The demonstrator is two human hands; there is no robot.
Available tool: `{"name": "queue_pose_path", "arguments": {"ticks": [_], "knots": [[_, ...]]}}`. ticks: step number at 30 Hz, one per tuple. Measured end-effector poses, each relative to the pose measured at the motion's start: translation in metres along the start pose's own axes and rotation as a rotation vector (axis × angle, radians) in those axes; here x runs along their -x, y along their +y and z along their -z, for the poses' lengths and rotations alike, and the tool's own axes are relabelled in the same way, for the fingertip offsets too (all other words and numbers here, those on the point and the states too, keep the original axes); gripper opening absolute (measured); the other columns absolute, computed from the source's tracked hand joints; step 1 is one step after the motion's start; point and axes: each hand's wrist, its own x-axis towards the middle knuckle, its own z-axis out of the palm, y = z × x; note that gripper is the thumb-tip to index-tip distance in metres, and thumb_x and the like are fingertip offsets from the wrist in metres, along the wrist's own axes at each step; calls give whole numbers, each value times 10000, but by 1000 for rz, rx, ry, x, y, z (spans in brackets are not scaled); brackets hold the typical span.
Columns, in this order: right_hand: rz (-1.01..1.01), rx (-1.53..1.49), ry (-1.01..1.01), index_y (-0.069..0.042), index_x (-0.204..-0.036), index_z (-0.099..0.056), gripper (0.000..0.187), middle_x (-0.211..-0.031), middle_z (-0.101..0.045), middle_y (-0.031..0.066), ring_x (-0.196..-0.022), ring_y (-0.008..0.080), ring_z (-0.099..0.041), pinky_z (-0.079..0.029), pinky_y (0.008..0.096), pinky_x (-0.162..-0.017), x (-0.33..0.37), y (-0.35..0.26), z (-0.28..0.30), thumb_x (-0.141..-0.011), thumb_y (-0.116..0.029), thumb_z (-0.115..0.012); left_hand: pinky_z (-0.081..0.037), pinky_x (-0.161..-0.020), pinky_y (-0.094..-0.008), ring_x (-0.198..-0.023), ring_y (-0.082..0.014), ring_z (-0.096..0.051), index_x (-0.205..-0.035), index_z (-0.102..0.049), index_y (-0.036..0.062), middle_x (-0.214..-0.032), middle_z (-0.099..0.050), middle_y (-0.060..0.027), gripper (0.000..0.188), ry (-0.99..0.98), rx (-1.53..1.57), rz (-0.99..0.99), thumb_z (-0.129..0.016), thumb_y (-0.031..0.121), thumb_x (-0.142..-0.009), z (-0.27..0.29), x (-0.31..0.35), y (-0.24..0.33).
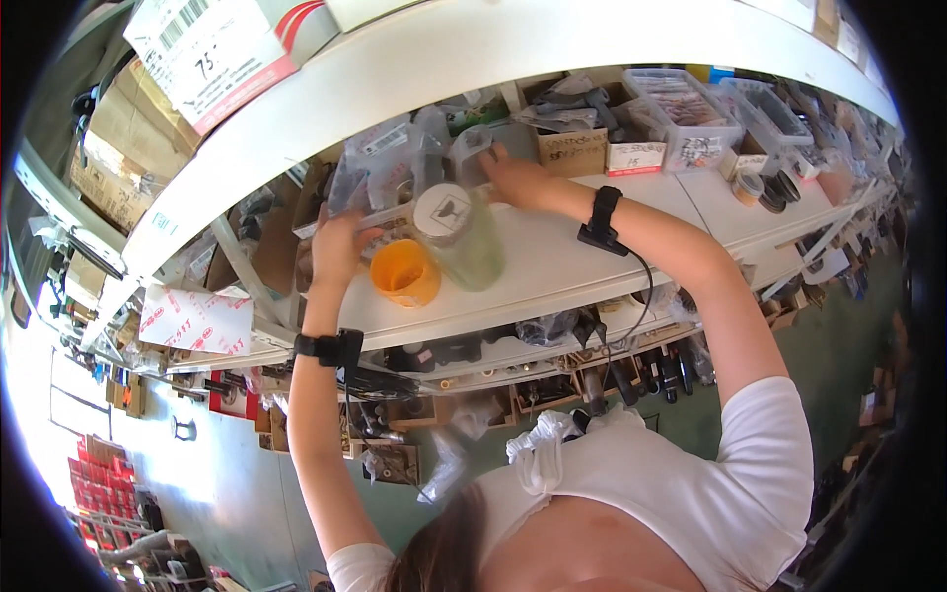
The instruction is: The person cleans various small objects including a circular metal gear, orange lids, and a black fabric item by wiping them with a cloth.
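Observation:
My left hand (pixel 338 249) is at the near left corner of a shallow cardboard box (pixel 391 217) full of clear plastic bags (pixel 380 168). Its thumb lies across the front and its fingers bend round the side, partly hidden. Further right, my right hand (pixel 520 182) reaches in with fingers apart against a clear plastic piece (pixel 472 150); some fingertips are hidden. Between my hands a tall translucent greenish jar (pixel 475 259) with a labelled pale lid stands at the shelf's front. Beside it is an orange cup (pixel 405 274), close to my left thumb.
Small-parts boxes (pixel 572 148) and a clear plastic bin (pixel 684 118) line the white shelf (pixel 552 247) to the right, with round tins (pixel 748 185) beyond. An upper shelf beam (pixel 414 69) crosses above my hands. More stocked shelves lie below. A cable (pixel 646 296) hangs from my right wristband.

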Motion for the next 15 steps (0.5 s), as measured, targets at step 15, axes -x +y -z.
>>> {"name": "queue_pose_path", "arguments": {"ticks": [15], "knots": [[-129, 13, -194, -8, -1333, -204, 710, -1367, -145, 284, -945, 380, -537, -475, 373, -771, -73, 9, -12, -758, -101, -609, -317, -938, -477, -691, -330, -560, -677, -580, 50, -647, -581, -146, 225, 46, -34, -1, -642, 263, -717, -32, -31, -8]]}}
